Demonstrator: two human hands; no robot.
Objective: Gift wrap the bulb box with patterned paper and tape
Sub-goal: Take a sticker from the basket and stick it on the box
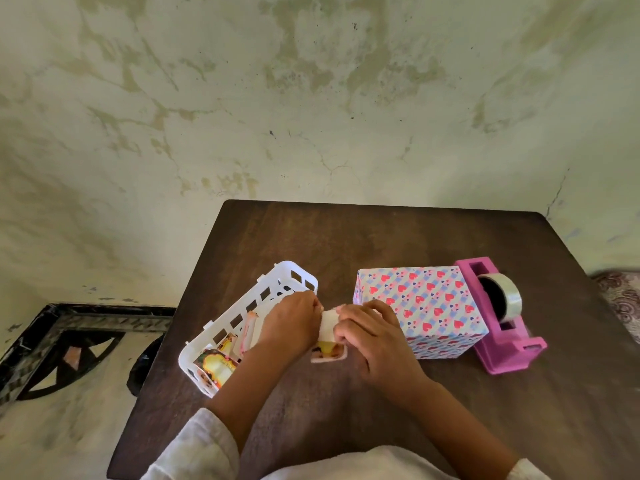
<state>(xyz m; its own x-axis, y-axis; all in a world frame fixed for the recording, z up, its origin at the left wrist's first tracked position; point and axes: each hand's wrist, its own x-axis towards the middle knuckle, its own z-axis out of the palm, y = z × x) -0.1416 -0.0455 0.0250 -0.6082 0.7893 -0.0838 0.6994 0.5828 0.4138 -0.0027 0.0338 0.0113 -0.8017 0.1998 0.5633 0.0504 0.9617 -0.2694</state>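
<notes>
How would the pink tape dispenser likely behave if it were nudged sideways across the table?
The pink tape dispenser would probably slide rather than tip: its base looks long and flat on the wooden table. It sits right beside the wrapped box, so a leftward push would likely shove that light-looking box too. The tape roll looks cradled, unlikely to roll free.

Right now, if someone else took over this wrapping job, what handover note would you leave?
Left hand and right hand both pinch a small sticker sheet above the table.
Wrapped box, covered in heart-patterned paper, stands between the white basket and the pink tape dispenser.
Done: paper appears fully on.
Left: probably peel and stick the label; hidden seams unchecked.
</notes>
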